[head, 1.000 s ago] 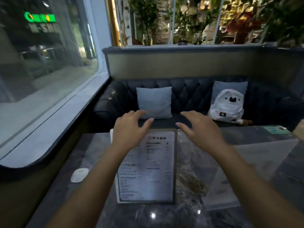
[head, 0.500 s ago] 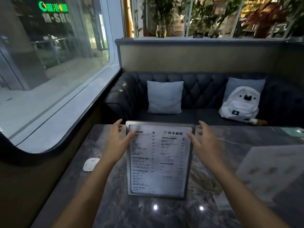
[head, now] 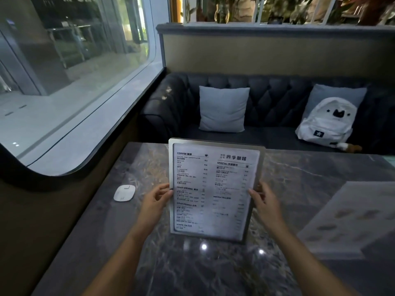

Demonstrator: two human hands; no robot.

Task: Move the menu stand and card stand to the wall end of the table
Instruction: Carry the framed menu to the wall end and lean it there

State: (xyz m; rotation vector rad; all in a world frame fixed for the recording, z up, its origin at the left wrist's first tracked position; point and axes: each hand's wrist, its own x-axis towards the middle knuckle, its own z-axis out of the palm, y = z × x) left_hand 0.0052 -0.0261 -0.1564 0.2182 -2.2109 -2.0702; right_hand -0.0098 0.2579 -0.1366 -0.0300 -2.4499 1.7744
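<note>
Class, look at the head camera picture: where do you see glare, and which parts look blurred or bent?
Head view: two ceiling-light glints on the glossy table below the menu stand; its lower print is washed out and soft; the window frame bows from wide-angle distortion.

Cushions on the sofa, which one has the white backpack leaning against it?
The right cushion, behind the white backpack. The left cushion stands alone, nothing touching its front.
</note>
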